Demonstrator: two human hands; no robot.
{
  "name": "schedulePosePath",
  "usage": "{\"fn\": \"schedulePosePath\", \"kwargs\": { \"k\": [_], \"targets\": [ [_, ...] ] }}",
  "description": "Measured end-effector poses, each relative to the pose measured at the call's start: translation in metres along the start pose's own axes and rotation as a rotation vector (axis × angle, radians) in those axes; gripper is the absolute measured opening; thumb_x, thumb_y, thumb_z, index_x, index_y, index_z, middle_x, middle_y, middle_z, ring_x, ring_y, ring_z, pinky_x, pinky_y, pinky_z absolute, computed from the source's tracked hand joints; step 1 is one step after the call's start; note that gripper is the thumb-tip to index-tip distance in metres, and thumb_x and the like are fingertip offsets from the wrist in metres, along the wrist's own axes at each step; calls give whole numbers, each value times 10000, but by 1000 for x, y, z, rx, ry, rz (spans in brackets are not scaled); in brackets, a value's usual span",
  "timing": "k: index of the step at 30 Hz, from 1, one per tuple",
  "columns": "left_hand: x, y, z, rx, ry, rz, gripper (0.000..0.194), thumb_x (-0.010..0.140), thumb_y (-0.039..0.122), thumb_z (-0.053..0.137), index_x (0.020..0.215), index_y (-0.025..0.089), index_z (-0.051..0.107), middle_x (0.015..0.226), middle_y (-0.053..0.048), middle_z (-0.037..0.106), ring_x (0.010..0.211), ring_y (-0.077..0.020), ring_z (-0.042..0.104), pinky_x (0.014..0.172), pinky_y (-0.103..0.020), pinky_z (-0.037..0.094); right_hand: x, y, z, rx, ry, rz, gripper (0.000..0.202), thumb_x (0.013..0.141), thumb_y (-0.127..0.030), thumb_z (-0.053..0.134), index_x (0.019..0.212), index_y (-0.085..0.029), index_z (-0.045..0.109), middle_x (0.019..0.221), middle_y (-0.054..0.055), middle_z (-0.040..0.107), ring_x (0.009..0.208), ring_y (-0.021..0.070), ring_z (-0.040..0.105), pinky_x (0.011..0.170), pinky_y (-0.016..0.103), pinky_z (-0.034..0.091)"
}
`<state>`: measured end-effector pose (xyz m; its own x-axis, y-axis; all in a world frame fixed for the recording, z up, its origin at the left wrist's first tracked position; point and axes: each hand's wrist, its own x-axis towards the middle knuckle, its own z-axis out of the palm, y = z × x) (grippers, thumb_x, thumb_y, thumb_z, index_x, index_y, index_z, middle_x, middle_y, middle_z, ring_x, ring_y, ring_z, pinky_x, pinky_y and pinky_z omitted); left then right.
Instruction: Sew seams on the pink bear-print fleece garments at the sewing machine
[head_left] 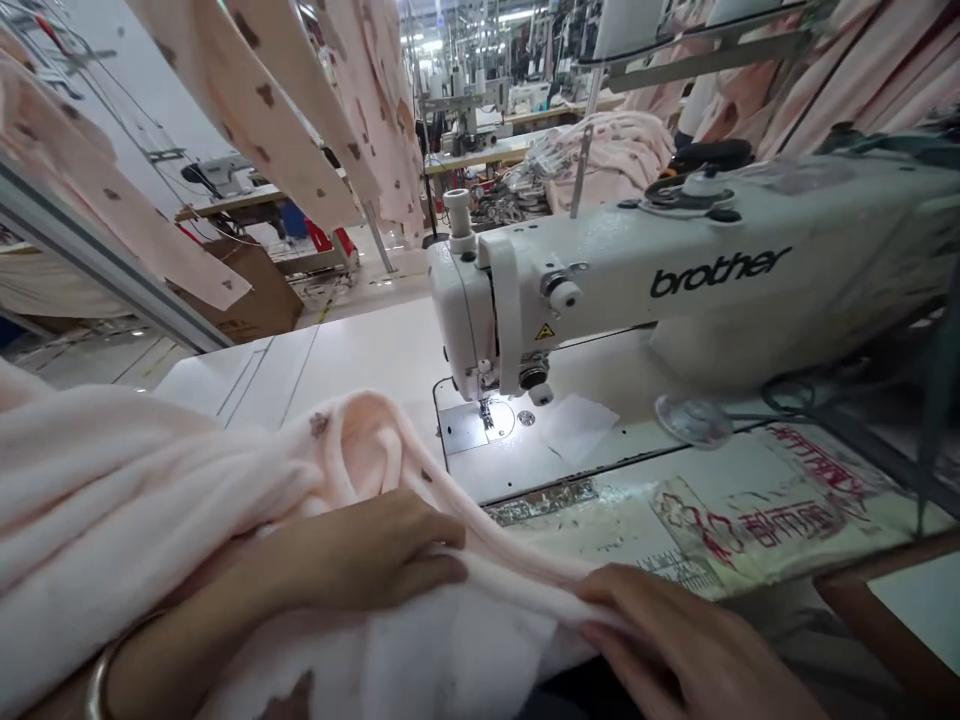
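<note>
Soft pale pink fleece fabric (150, 500) with small brown motifs lies bunched across the left and front of the sewing table. My left hand (390, 550), with a bangle on its wrist, grips a fold of it between thumb and fingers. Farther right, my right hand (667, 640) pinches the fabric's edge, so a strip runs between the two hands. Beyond them stands a white sewing machine (600, 300) marked "brother". Its lit presser foot (487, 412) sits over the needle plate, apart from the fabric. Part of my right hand is cut off by the frame's bottom.
A scrap of white cloth (581, 428) lies right of the needle plate. A clear round dish (694, 420) is under the machine arm. Printed fabric strips (285, 110) hang at upper left. Piled pink fabric (607, 150) and other sewing machines stand behind.
</note>
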<state>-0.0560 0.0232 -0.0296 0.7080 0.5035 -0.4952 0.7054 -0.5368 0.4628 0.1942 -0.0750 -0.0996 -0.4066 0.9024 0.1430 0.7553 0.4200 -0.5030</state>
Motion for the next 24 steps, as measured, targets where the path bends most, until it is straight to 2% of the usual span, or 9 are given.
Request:
{"fn": "schedulePosePath", "kwargs": {
  "k": [2,4,7,9,11,15,17,20,24],
  "targets": [
    [3,0,1,0,-22,-15,254,914,290,417,718,165,519,666,19,564,614,-116,523,574,-234,324,9,4,-3,-46,4,24,113,870,-161,425,810,-239,480,746,-24,571,664,148,592,538,261,441],
    [7,7,5,48,6,-103,268,907,310,434,708,160,532,678,2,577,637,-142,537,588,-252,331,16,7,-5,-102,8,44,137,825,-124,461,737,-228,451,716,-17,541,647,173,575,521,287,404],
    [17,29,17,164,206,-217,174,878,307,496,853,153,573,866,-56,607,805,-224,556,686,-318,378,22,12,-7,-123,-66,82,165,777,-72,486,708,-217,447,713,-8,519,646,188,556,521,293,369],
    [28,43,27,162,329,-125,188,855,290,544,984,154,547,999,-74,572,918,-240,523,776,-355,398,25,13,-10,-102,-106,98,169,769,-48,483,719,-208,462,763,7,515,697,191,545,552,292,369],
    [40,52,34,121,362,-6,246,813,290,608,994,144,526,1030,-81,542,960,-235,489,819,-356,407,29,13,-15,-50,-130,102,177,750,-24,495,725,-198,470,830,18,504,774,190,528,601,289,376],
    [53,51,33,8,258,60,215,765,257,649,879,133,516,952,-81,556,914,-217,503,787,-319,424,41,14,-31,242,-189,45,190,724,-3,496,756,-190,481,955,5,508,914,150,499,749,257,383],
    [50,47,26,-110,204,64,223,801,272,605,967,158,510,969,-58,580,897,-197,536,774,-302,420,51,17,-41,379,-269,14,166,719,-33,503,750,-195,487,883,-28,538,837,116,512,707,221,374],
    [43,43,17,-207,172,-16,337,812,418,589,1076,222,516,978,-30,610,891,-207,562,730,-292,405,66,26,-53,437,-430,22,83,714,-124,550,722,-196,510,683,-66,530,642,94,480,555,214,324],
    [42,41,10,-210,125,-27,342,825,468,560,1066,229,592,972,-22,636,832,-183,567,690,-256,381,80,37,-60,429,-527,68,63,747,-253,590,744,-193,570,659,-59,535,623,96,471,535,216,319]
  ]
}}
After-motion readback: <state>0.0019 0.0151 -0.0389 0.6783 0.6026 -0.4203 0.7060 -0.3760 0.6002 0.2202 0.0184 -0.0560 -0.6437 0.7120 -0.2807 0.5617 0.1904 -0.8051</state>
